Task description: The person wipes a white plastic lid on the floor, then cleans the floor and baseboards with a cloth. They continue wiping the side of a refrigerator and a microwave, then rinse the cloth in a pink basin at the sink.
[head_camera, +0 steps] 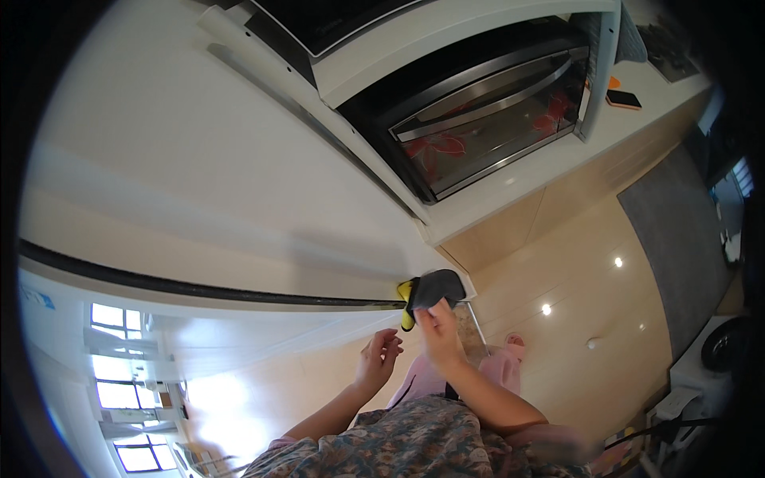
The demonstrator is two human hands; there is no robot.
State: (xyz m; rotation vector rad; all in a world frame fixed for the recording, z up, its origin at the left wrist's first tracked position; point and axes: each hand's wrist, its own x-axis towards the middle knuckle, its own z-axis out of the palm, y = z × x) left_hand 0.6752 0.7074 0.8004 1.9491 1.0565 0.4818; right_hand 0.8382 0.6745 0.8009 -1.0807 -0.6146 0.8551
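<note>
My right hand (439,334) grips a dark grey cleaning cloth with a yellow side (441,287). The cloth lies at the end of a long black strip (209,291) that runs along the edge of a pale upright panel (197,197). Whether it presses on the strip is hidden by the cloth itself. A short way to the left, my left hand (381,354) hangs in the air with loosely curled fingers and nothing in it. Below the strip is a glossy pale surface (239,328) with reflections in it.
A toaster oven (490,113) with red flower prints stands on the white counter (514,185), under a white rack (466,45). A black appliance (323,21) rests on top. Farther right are a phone (623,99), a grey mat (675,239) and a wheeled white object (696,352).
</note>
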